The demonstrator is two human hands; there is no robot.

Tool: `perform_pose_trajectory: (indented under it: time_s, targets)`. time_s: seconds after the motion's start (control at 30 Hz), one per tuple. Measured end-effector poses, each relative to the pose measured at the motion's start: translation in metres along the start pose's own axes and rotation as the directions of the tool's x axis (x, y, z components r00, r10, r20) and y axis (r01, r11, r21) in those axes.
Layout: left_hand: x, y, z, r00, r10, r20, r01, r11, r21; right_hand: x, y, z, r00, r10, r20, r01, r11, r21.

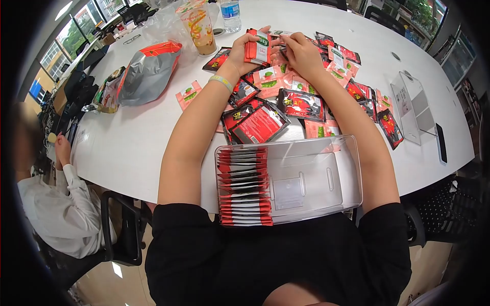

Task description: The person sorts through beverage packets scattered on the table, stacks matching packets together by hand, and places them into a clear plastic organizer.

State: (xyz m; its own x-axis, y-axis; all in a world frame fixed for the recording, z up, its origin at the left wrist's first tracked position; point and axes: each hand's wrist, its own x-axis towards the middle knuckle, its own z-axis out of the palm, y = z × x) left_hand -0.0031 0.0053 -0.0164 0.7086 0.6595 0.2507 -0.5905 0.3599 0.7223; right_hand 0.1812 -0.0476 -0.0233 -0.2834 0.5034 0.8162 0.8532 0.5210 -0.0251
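My left hand [238, 54] is closed around a small stack of red and white sachets [258, 50] with a green logo on top. Close beside it, my right hand [302, 54] has its fingers pinched together; whatever is between them is hidden. Under and around both hands lies a loose pile of red-and-black sachets [302, 104] and pink sachets [269, 80] with green pictures. Nearest my body stands a clear plastic bin [319, 201]. Along its left side, a row of red and white sachets [244, 188] is packed on edge.
A silver and red pouch [149, 74], a patterned drink cup [199, 28] and a water bottle [231, 16] stand to the left and back. On the right are a clear acrylic stand [408, 107] and a phone [441, 143]. Another person in a white sleeve [79, 196] sits at left.
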Motion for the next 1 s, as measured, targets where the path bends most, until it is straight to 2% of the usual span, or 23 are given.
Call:
perform_pose_trajectory:
  time_s: [0.23, 0.33, 0.4, 0.5, 0.83, 1.0]
  targets:
    - [0.000, 0.000, 0.001, 0.999, -0.030, -0.025, 0.032, 0.995, 0.095, -0.003, -0.003, 0.001, 0.999, 0.042, -0.030, -0.040, 0.997, 0.061]
    - [0.002, 0.000, -0.002, 0.997, -0.082, -0.009, 0.082, 0.994, 0.071, -0.005, 0.004, 0.004, 0.999, -0.025, 0.021, 0.023, 0.996, 0.089]
    - [0.001, -0.001, -0.003, 0.993, -0.075, -0.094, 0.087, 0.988, 0.131, -0.006, 0.003, 0.003, 0.997, 0.012, 0.071, -0.015, 0.999, 0.042]
    - [0.002, -0.001, -0.002, 0.989, -0.065, -0.132, 0.088, 0.980, 0.176, -0.006, 0.001, 0.003, 0.998, 0.019, 0.060, -0.019, 1.000, 0.003]
    - [0.002, -0.004, -0.001, 0.993, -0.048, -0.111, 0.070, 0.977, 0.201, -0.007, 0.001, 0.002, 0.993, 0.049, 0.108, -0.044, 0.998, -0.048]
    - [0.002, -0.003, -0.001, 0.994, -0.040, -0.106, 0.062, 0.977, 0.206, -0.005, 0.005, 0.009, 0.996, 0.023, 0.086, -0.025, 1.000, 0.014]
